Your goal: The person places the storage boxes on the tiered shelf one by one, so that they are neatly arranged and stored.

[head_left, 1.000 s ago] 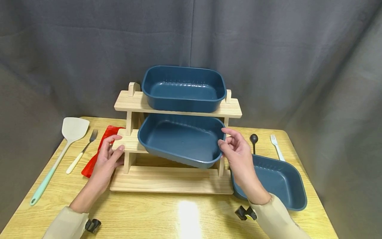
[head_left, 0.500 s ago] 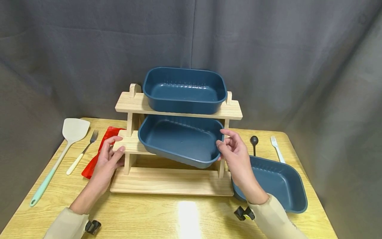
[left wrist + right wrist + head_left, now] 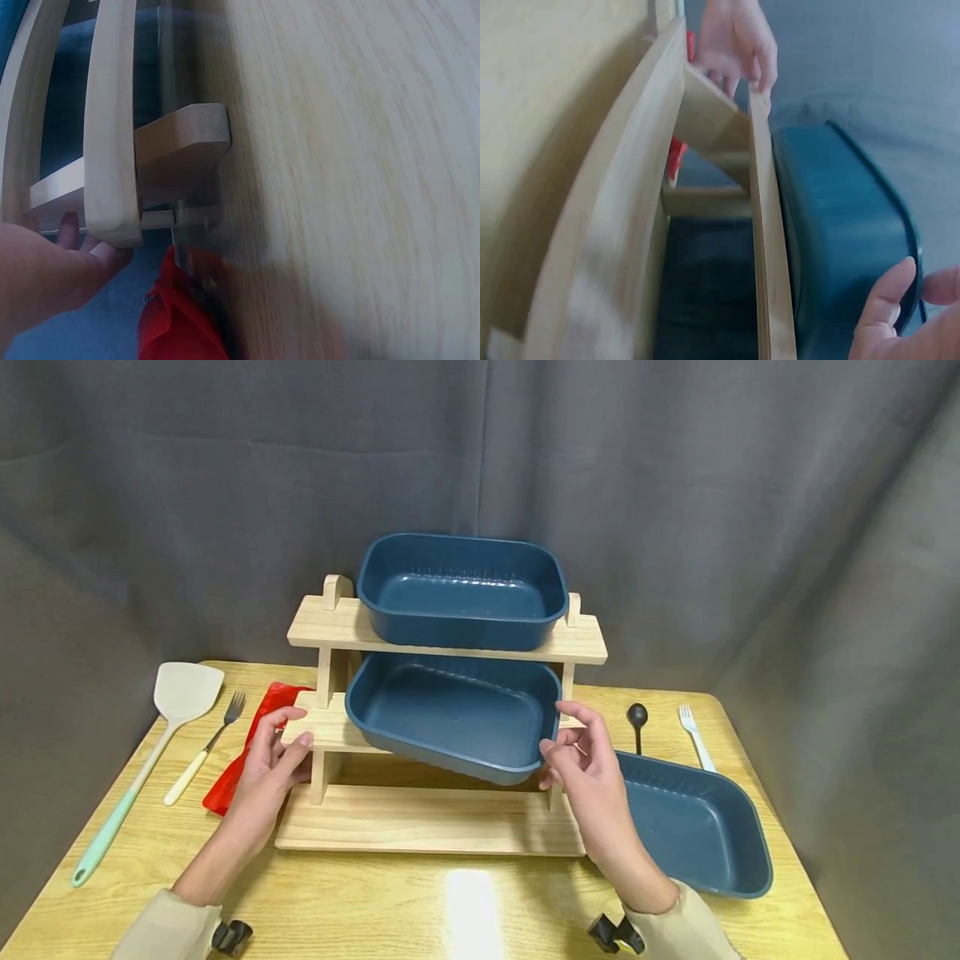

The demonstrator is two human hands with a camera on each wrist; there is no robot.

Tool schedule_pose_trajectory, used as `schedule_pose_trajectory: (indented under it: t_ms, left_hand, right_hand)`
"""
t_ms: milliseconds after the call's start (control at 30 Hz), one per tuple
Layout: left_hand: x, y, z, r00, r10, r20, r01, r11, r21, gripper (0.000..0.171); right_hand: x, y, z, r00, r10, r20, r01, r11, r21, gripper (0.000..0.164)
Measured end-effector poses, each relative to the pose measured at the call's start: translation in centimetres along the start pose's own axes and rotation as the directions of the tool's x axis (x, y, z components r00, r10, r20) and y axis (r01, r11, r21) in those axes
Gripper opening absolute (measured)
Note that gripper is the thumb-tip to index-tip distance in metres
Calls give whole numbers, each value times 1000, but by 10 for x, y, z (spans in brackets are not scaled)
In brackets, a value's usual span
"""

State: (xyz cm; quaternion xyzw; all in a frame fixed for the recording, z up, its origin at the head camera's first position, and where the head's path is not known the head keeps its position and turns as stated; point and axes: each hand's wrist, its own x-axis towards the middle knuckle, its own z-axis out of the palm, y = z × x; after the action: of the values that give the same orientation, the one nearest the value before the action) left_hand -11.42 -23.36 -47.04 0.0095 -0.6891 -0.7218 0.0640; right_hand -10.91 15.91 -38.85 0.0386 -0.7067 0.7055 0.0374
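Observation:
In the head view, a three-tier wooden shelf rack (image 3: 427, 820) stands on the table. A blue plastic bin (image 3: 457, 714) rests askew on its middle tier, the right front corner jutting past the board's edge. My right hand (image 3: 596, 781) pinches this bin's right-hand rim; in the right wrist view, thumb and fingers (image 3: 889, 296) lie either side of the rim. My left hand (image 3: 262, 777) grips the left end of the middle board, as the left wrist view shows with its fingers (image 3: 69, 232) at the board. Another blue bin (image 3: 461, 628) sits on the top tier.
Right of the rack is a third blue bin (image 3: 697, 835), with a black spoon (image 3: 637, 718) and a white fork (image 3: 696, 735) behind it. To the left lie a spatula (image 3: 187, 689), a cream-handled fork (image 3: 198, 760) and a red packet (image 3: 232, 777). A grey curtain (image 3: 675, 527) hangs behind.
The middle bin's right end has shifted slightly left, and my right hand has moved left and down along with its rim. My left hand keeps its grip on the board.

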Motion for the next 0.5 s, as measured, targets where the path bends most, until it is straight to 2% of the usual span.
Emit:
schedule_pose_trajectory:
  t_ms: [233,500]
  left_hand:
    - [0,3,-1,1000,1,-7,-1,1000,-2,38]
    - [0,3,0,1000,-13,-7,13,1000,4,38]
  right_hand:
    - [-14,1,6,1000,-4,18,3,998,68,54]
    - [-19,1,9,998,59,-12,-56,984,169,54]
